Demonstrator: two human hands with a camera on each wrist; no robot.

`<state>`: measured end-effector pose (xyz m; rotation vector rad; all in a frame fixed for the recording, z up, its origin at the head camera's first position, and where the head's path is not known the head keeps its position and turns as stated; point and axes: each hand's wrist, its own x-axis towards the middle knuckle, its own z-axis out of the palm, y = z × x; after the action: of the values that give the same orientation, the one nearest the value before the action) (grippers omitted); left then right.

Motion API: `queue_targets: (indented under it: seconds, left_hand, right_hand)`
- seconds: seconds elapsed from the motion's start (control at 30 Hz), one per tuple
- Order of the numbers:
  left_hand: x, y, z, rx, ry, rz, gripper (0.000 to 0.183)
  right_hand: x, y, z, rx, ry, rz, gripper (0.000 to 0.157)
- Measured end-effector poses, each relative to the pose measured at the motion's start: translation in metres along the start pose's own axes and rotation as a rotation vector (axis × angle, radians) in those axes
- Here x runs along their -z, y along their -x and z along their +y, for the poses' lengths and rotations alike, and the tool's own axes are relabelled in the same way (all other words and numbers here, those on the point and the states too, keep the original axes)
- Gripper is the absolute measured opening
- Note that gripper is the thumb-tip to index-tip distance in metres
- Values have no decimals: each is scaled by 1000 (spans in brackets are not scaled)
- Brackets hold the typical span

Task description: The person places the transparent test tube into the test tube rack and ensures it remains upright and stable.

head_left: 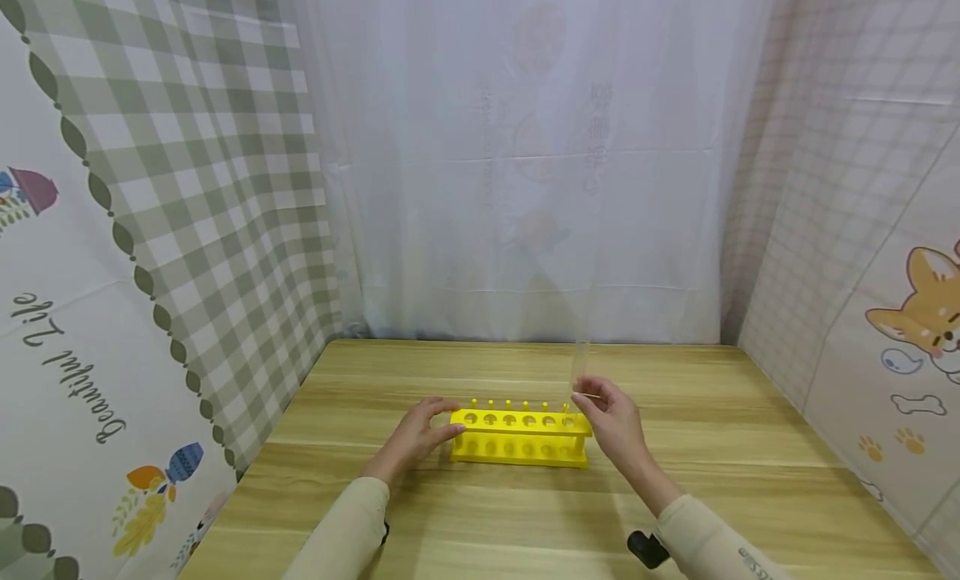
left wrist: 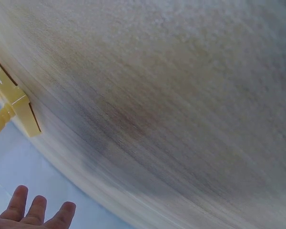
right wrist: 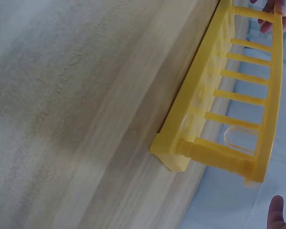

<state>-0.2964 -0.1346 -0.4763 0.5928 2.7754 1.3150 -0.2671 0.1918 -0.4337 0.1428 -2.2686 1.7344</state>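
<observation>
A yellow test tube rack [head_left: 517,431] stands on the wooden table, with a row of holes along its top and short pegs behind them. My left hand [head_left: 417,434] grips the rack's left end, thumb at the front and fingers behind. At the other end my right hand [head_left: 611,415] pinches a clear test tube [head_left: 581,363] that rises above the fingers. In the right wrist view the tube's rounded end [right wrist: 238,138] shows below the rack's top plate, beside the end post [right wrist: 214,155]. The left wrist view catches only a corner of the rack [left wrist: 14,98] and some left fingers [left wrist: 35,212].
Wood-grain table [head_left: 712,430] surrounds the rack. A white curtain [head_left: 465,230] hangs behind it, a green checked cloth [head_left: 217,147] at left, and a printed cloth [head_left: 840,272] at right. A black device [head_left: 647,549] sits by the right sleeve.
</observation>
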Motion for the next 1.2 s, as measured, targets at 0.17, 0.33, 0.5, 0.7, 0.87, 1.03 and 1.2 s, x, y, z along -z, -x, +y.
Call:
queue_targets:
  seconds: [0.17, 0.33, 0.5, 0.7, 0.87, 1.03, 1.2]
  left_hand:
    - [0, 0, 1, 6, 3, 5, 45]
    - [0, 0, 0, 9, 1, 9, 45]
    - [-1, 0, 0, 13, 15, 4, 46]
    - [-1, 1, -1, 6, 21, 3, 47]
    - [-1, 1, -1, -1, 19, 3, 46]
    - [-1, 1, 0, 1, 17, 6, 46]
    - [-2, 1, 1, -10, 16, 10, 46]
  right_hand:
    - [-1, 2, 7, 10, -5, -6, 29]
    - [-4, 5, 13, 19, 33, -27, 28]
    - [-5, 7, 16, 21, 112, -41, 29]
    - [-6, 9, 19, 14, 202, -41, 29]
    - [-6, 10, 22, 26, 225, -44, 28]
    - [-5, 12, 21, 20, 228, -51, 31]
    - [-4, 13, 20, -1, 235, -56, 34]
